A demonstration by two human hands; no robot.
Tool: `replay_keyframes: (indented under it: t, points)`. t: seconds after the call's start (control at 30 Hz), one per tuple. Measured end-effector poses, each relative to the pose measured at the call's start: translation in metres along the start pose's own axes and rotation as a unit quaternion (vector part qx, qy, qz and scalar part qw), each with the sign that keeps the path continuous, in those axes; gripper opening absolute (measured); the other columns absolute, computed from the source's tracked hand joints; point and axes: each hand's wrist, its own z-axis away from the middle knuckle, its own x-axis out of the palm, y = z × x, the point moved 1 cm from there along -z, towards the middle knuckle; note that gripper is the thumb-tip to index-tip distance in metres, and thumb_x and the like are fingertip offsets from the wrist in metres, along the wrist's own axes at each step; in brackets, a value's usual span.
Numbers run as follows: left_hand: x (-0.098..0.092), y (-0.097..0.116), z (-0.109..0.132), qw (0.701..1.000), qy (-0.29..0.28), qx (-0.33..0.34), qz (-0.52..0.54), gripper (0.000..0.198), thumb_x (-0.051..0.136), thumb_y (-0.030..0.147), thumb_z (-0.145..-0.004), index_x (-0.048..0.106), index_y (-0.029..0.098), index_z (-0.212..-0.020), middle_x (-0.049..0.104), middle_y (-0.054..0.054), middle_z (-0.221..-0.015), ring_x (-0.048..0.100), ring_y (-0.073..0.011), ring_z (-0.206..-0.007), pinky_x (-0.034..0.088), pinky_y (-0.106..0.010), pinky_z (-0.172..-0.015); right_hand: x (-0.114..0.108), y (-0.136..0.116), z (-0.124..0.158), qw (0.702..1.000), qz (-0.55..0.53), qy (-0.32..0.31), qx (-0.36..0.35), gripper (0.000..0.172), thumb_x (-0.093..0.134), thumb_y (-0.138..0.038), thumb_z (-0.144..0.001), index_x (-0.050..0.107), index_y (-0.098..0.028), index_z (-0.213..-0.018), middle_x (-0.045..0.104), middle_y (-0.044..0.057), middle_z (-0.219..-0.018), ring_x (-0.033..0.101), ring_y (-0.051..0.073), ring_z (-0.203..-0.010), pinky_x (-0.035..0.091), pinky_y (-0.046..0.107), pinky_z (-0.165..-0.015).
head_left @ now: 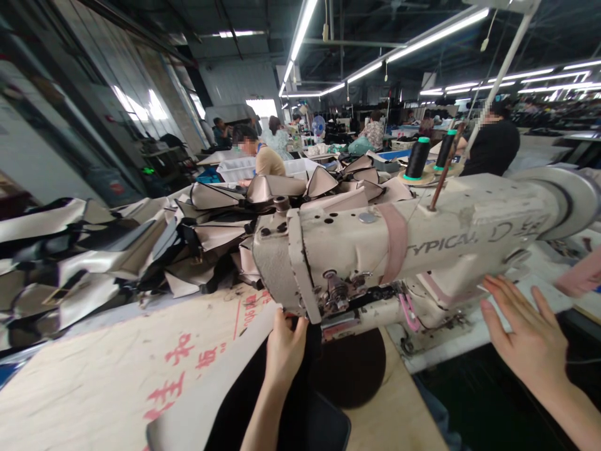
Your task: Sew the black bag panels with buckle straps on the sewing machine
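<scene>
While a black-and-cream piece (241, 388) is laid on the worktable (94, 369) beside the head of a sewing machine (342, 244), its far end is met by the left hand (286, 347). The thumb and fingers of that hand are bent up at the bottom of the machine head; whether anything is pinched between them cannot be told. At the machine's other end, the right hand (528, 335) is held with its fingers spread near the base; whether the machine is touched cannot be told. The wooden tabletop is marked with red characters (176, 357). Beyond it, cream and black pieces are heaped in a large pile (220, 237). Two cones of black thread (417, 161) are stood behind the machine. Farther off, a person in a tan top (270, 161) and another in black (493, 149) are seen under tube lights (436, 36).
</scene>
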Motion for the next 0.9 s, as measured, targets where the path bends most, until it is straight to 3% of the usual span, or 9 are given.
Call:
replay_keyframes:
  t: [0.27,0.4,0.53,0.67,0.8,0.9]
  points:
    - [-0.002,-0.005,-0.010,0.999,-0.026,0.012,-0.022,0.030,0.048,0.036,-0.077,0.056,0.016,-0.097,0.068,-0.008,-0.096,0.062,-0.0243,-0.093,0.045,-0.031,-0.077,0.001,0.005,0.003,1.000,0.000,-0.010,-0.012,0.043,0.049,-0.028,-0.086,0.045,-0.017,-0.128,0.054,0.007,-0.123,0.051,0.024,-0.112,0.027,0.043,-0.105]
    - [-0.002,-0.006,-0.010,0.999,-0.032,0.006,-0.040,0.032,0.046,0.037,-0.078,0.055,0.016,-0.101,0.068,-0.008,-0.095,0.062,-0.0244,-0.092,0.045,-0.030,-0.075,0.002,0.011,0.007,1.000,-0.007,-0.019,-0.008,0.045,0.049,-0.029,-0.086,0.044,-0.017,-0.129,0.053,0.007,-0.124,0.050,0.025,-0.113,0.028,0.044,-0.105]
    - [-0.004,-0.003,-0.008,0.998,-0.030,-0.001,-0.062,0.032,0.045,0.036,-0.079,0.055,0.017,-0.102,0.068,-0.008,-0.091,0.063,-0.0249,-0.088,0.045,-0.030,-0.072,0.015,0.009,0.030,1.000,-0.023,-0.007,0.011,0.050,0.052,-0.027,-0.085,0.040,-0.015,-0.132,0.051,0.008,-0.125,0.049,0.026,-0.114,0.034,0.041,-0.102]
    - [-0.006,0.003,-0.002,0.997,-0.029,-0.006,-0.072,0.029,0.044,0.036,-0.080,0.053,0.019,-0.102,0.067,-0.008,-0.096,0.062,-0.0250,-0.092,0.044,-0.031,-0.075,0.028,0.003,0.053,0.999,-0.039,-0.008,-0.016,0.053,0.052,-0.026,-0.084,0.039,-0.013,-0.134,0.051,0.009,-0.125,0.052,0.026,-0.111,0.039,0.037,-0.099]
    - [-0.007,0.003,0.003,0.996,-0.037,-0.024,-0.071,0.023,0.043,0.035,-0.080,0.051,0.019,-0.095,0.065,-0.007,-0.090,0.062,-0.0240,-0.089,0.043,-0.030,-0.073,0.017,0.007,0.039,0.998,-0.054,0.004,-0.030,0.051,0.053,-0.030,-0.084,0.043,-0.016,-0.131,0.055,0.007,-0.121,0.054,0.026,-0.108,0.036,0.041,-0.101]
    - [-0.008,0.000,0.005,0.996,-0.041,-0.028,-0.067,0.022,0.042,0.037,-0.081,0.048,0.019,-0.092,0.064,-0.006,-0.083,0.062,-0.0228,-0.081,0.043,-0.030,-0.069,-0.001,0.033,0.012,0.996,-0.072,0.032,-0.046,0.039,0.055,-0.030,-0.083,0.054,-0.027,-0.121,0.064,-0.001,-0.105,0.061,0.022,-0.096,0.038,0.038,-0.101]
